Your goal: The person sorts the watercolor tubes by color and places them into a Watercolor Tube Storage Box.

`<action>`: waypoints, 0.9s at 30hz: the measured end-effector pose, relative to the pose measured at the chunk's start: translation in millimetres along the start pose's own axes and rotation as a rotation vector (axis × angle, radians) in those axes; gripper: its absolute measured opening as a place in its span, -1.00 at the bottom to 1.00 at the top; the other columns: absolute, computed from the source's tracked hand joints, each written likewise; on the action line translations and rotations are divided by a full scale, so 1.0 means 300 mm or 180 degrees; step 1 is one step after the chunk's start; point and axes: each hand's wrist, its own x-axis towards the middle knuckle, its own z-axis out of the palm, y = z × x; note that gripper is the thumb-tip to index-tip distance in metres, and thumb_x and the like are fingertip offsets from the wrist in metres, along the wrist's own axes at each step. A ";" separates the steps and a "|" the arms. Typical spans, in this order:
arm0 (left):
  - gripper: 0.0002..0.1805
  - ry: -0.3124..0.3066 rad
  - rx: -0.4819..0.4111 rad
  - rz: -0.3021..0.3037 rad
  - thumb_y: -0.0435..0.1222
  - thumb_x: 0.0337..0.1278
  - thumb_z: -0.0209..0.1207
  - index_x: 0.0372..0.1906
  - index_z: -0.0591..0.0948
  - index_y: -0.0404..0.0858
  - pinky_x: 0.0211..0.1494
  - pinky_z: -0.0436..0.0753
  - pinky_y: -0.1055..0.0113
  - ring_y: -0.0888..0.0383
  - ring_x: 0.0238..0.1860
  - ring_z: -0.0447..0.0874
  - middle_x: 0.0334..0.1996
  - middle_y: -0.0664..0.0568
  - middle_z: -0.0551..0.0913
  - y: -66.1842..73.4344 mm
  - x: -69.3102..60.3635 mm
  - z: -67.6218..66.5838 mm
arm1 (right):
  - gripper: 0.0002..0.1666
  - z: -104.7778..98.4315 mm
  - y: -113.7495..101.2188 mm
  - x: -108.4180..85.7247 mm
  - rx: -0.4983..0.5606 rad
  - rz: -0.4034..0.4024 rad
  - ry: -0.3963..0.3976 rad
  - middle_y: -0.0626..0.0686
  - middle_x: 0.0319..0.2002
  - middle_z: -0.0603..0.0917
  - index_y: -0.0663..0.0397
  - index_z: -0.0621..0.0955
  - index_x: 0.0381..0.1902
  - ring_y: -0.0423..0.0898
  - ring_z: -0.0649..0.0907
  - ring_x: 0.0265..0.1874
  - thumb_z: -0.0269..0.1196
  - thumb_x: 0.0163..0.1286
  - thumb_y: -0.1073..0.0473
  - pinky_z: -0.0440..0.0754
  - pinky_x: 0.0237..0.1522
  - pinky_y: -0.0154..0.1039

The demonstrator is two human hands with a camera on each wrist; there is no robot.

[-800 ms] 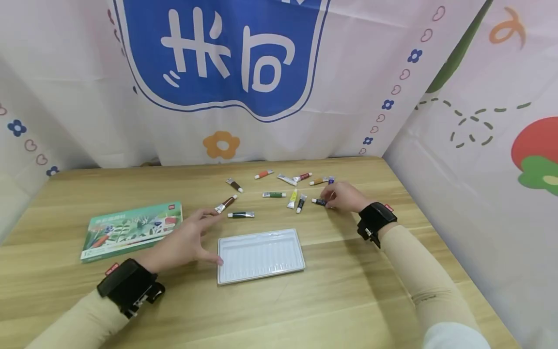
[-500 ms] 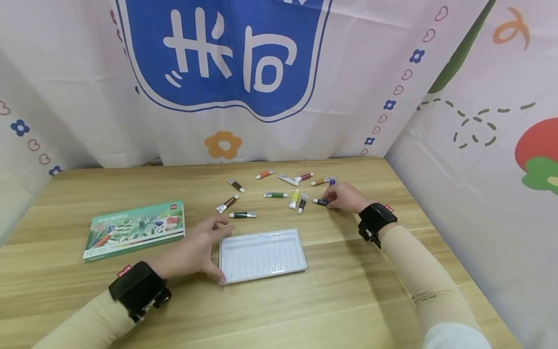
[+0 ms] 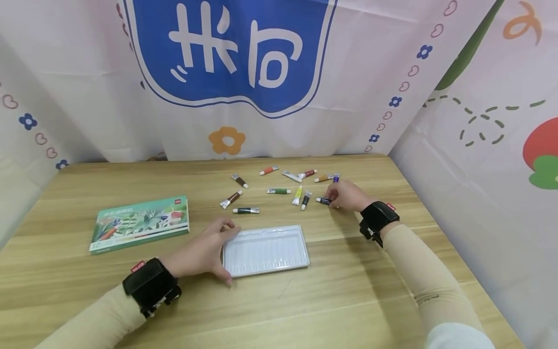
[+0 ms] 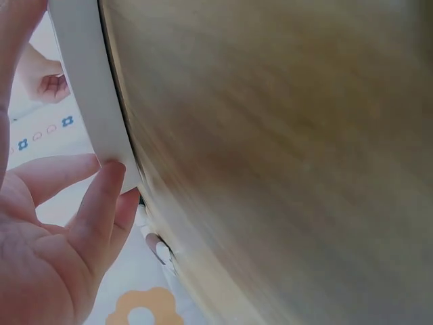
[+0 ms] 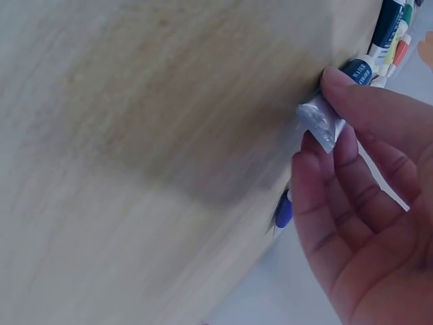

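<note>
My left hand (image 3: 204,251) spans the left short side of a white ribbed plastic tray (image 3: 266,252), thumb at the near corner and fingers at the far one. Up close in the left wrist view, fingertips (image 4: 111,172) press on the end of the tray (image 4: 91,88). At the right, my right hand (image 3: 348,196) pinches a dark blue watercolor paint tube (image 3: 323,200) between thumb and fingers, near its crimped silver end; the tube (image 5: 358,70) lies low by the tabletop, white cap pointing left in the head view. A violet-blue tube (image 3: 336,179) lies just behind that hand.
Several paint tubes are scattered behind the tray, among them a dark green one (image 3: 246,211), a yellow one (image 3: 297,195) and a reddish-brown one (image 3: 231,199). A green illustrated box (image 3: 141,224) lies at the left. Printed cloth (image 3: 183,131) hangs behind the wooden table (image 3: 305,310).
My left hand has come from beside the brown tube down to the tray's left side and taken hold of it. My right hand stays at the dark blue tube. The head view has shifted slightly.
</note>
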 end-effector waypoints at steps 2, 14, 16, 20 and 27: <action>0.30 -0.0030 -0.0015 -0.0057 0.10 -0.59 0.69 0.37 0.44 -0.54 0.20 0.61 0.02 -0.11 0.13 0.43 0.24 -0.26 0.35 0.000 0.005 -0.001 | -0.78 -0.001 0.003 0.001 0.0003 0.0009 0.0009 0.10 -0.23 0.74 0.21 0.71 -0.19 0.02 0.67 -0.19 0.42 0.21 0.47 0.65 -0.05 -0.06; 0.23 -0.0076 0.0047 -0.0198 0.05 -0.56 0.72 0.36 0.49 -0.49 0.18 0.61 0.05 -0.06 0.05 0.46 0.15 -0.21 0.43 -0.015 0.060 -0.009 | -0.84 -0.031 -0.040 -0.028 0.0510 -0.0036 0.0237 0.09 -0.21 0.76 0.22 0.74 -0.17 0.01 0.69 -0.20 0.43 0.27 0.38 0.66 -0.09 -0.09; 0.23 -0.0113 0.0039 -0.0238 0.05 -0.55 0.71 0.36 0.48 -0.49 0.20 0.61 0.03 -0.07 0.07 0.46 0.17 -0.22 0.43 -0.016 0.062 -0.012 | -0.83 -0.033 -0.061 -0.029 0.0601 -0.0044 0.0191 0.07 -0.19 0.78 0.20 0.77 -0.15 -0.02 0.70 -0.21 0.43 0.28 0.34 0.66 -0.10 -0.12; 0.23 -0.0166 0.0004 -0.0292 0.06 -0.53 0.71 0.37 0.48 -0.49 0.22 0.60 0.01 -0.08 0.08 0.45 0.19 -0.24 0.42 -0.018 0.063 -0.016 | -0.81 -0.030 -0.115 -0.034 0.0721 -0.0136 0.0028 0.02 -0.14 0.80 0.10 0.80 -0.10 -0.09 0.69 -0.17 0.42 0.33 0.28 0.63 -0.09 -0.20; 0.24 -0.0187 -0.0004 -0.0274 0.06 -0.55 0.71 0.38 0.47 -0.48 0.22 0.60 0.05 -0.05 0.07 0.47 0.19 -0.21 0.43 -0.018 0.078 -0.013 | -0.75 0.013 -0.311 -0.061 0.1100 -0.0680 -0.0402 0.00 -0.06 0.79 0.13 0.78 0.00 -0.04 0.61 -0.26 0.36 0.40 0.25 0.54 -0.19 -0.21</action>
